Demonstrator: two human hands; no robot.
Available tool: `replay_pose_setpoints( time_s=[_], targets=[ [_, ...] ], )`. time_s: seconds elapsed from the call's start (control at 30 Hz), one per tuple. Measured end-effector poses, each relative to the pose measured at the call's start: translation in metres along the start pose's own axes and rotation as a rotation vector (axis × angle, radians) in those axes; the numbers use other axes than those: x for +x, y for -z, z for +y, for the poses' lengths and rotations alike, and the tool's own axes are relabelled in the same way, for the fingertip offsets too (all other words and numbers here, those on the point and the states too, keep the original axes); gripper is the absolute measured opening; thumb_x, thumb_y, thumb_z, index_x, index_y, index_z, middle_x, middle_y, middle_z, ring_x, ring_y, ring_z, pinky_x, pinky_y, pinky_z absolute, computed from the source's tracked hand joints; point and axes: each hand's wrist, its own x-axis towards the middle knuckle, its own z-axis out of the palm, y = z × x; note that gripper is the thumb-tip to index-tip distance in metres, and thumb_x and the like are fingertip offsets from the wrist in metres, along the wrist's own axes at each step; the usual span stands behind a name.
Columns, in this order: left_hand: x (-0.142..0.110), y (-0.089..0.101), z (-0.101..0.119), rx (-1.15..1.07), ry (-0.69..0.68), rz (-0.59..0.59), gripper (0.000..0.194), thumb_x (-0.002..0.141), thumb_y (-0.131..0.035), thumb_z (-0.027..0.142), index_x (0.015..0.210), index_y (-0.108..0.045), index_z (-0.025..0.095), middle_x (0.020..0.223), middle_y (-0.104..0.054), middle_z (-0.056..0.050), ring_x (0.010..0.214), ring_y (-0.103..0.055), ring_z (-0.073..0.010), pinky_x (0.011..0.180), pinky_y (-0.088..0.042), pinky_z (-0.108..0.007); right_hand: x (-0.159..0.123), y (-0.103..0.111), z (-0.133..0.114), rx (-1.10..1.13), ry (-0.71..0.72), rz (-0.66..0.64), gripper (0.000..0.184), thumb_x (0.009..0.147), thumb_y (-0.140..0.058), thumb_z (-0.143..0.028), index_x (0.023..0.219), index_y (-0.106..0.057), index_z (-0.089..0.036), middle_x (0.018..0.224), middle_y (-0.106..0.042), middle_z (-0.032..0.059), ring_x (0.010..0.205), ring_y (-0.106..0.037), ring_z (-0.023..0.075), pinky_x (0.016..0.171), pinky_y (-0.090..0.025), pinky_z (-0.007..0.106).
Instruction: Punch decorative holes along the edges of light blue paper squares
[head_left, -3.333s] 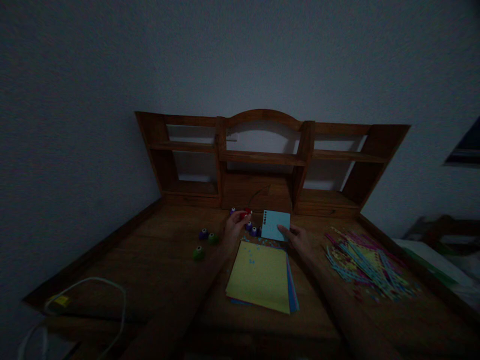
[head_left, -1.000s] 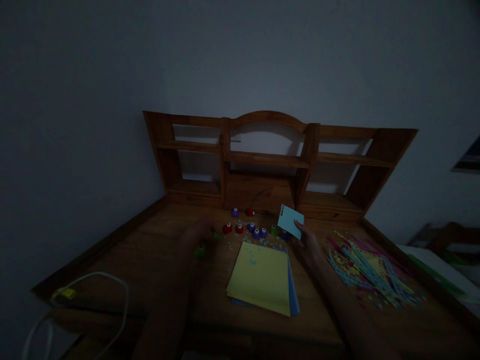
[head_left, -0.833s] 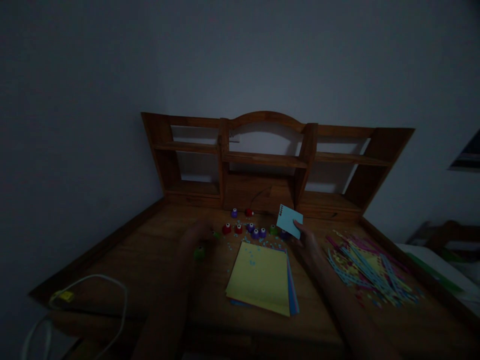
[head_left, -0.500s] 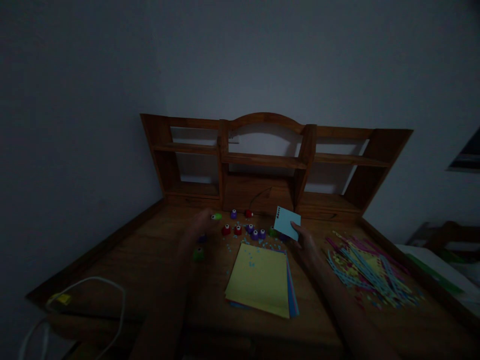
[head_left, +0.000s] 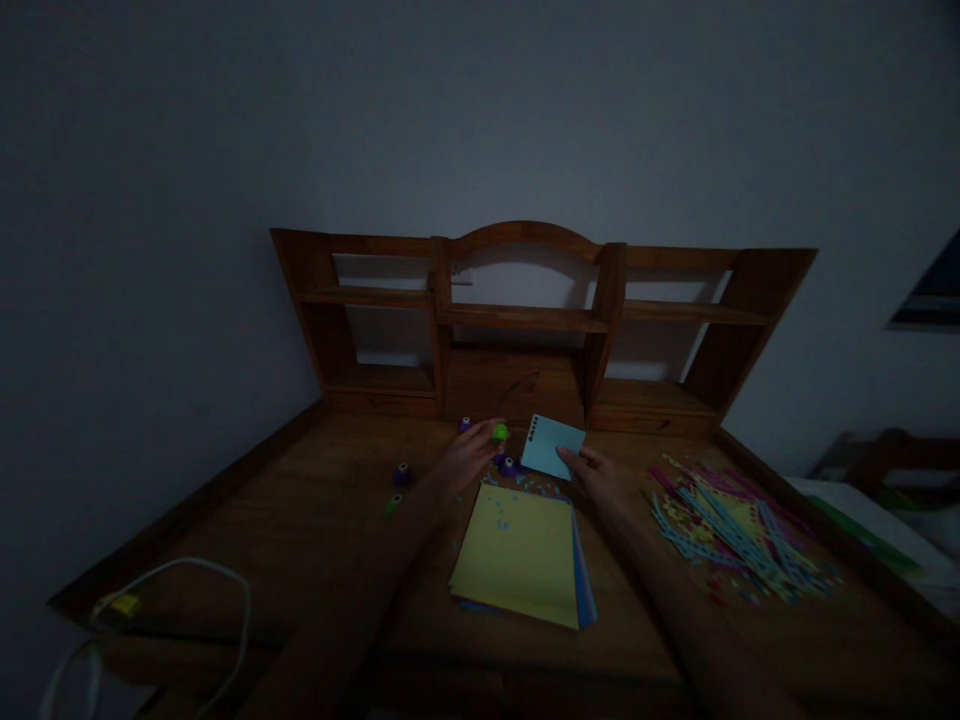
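Note:
My left hand (head_left: 466, 458) is closed on a small green paper punch (head_left: 500, 432), above the middle of the desk. My right hand (head_left: 598, 478) grips the lower right part of a light blue paper square (head_left: 550, 449) between thumb and fingers. A row of small dark holes or shapes runs along the paper's left edge. The punch and the paper are close together but apart. Purple punches (head_left: 508, 466) stand below my left fingers, and another purple punch (head_left: 466, 424) sits behind them. My left hand hides some of the other punches.
A stack of coloured sheets, yellow on top (head_left: 521, 555), lies in front, with tiny blue paper bits (head_left: 502, 525) on it. To the left are a purple punch (head_left: 402, 474) and a green one (head_left: 394, 504). Paper strips (head_left: 727, 520) pile at right. A wooden shelf (head_left: 525, 318) stands behind.
My left hand has moved right with the green punch, from the desk's left side towards the paper. My right hand has shifted the blue paper slightly left.

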Motion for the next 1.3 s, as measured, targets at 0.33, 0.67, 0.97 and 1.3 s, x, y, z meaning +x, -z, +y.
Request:
replay_pose_setpoints(
  time_s=[0.33, 0.67, 0.97, 1.3],
  targets=[
    [-0.002, -0.014, -0.02, -0.221, 0.095, -0.198, 0.048, 0.07, -0.077, 0.028, 0.114, -0.061, 0.017, 0.111, -0.065, -0.011, 0.097, -0.064, -0.0215, 0.084, -0.051, -0.035, 0.003, 0.005, 0.004, -0.07, 0.069, 0.014, 0.04, 0.067, -0.076, -0.05, 0.089, -0.072, -0.017, 0.082, -0.071, 0.0055, 0.067, -0.061, 0.0198, 0.056, -0.046, 0.028],
    [0.001, -0.01, -0.021, -0.239, 0.101, -0.268, 0.047, 0.063, -0.08, 0.023, 0.107, -0.066, 0.015, 0.105, -0.067, -0.008, 0.092, -0.063, -0.0202, 0.082, -0.049, -0.032, 0.002, 0.004, 0.001, -0.309, 0.203, -0.021, 0.042, 0.07, -0.069, -0.057, 0.079, -0.071, -0.016, 0.073, -0.067, 0.0041, 0.068, -0.058, 0.0202, 0.057, -0.043, 0.027],
    [-0.003, -0.007, -0.016, -0.074, -0.009, -0.211, 0.049, 0.062, -0.082, 0.028, 0.108, -0.065, 0.019, 0.111, -0.062, -0.008, 0.084, -0.065, -0.0191, 0.071, -0.052, -0.03, 0.004, 0.006, 0.006, -0.442, 0.297, -0.058, 0.04, 0.079, -0.061, -0.054, 0.081, -0.069, -0.015, 0.076, -0.066, 0.0036, 0.066, -0.055, 0.0178, 0.057, -0.04, 0.026],
    [-0.004, -0.013, -0.012, -0.14, 0.019, -0.19, 0.05, 0.053, -0.086, 0.02, 0.097, -0.063, 0.016, 0.086, -0.067, -0.004, 0.077, -0.064, -0.0176, 0.071, -0.051, -0.029, 0.005, 0.007, 0.005, -0.432, 0.322, -0.032, 0.039, 0.079, -0.061, -0.054, 0.082, -0.07, -0.016, 0.077, -0.067, 0.0042, 0.068, -0.057, 0.0183, 0.059, -0.042, 0.026]
  ],
)
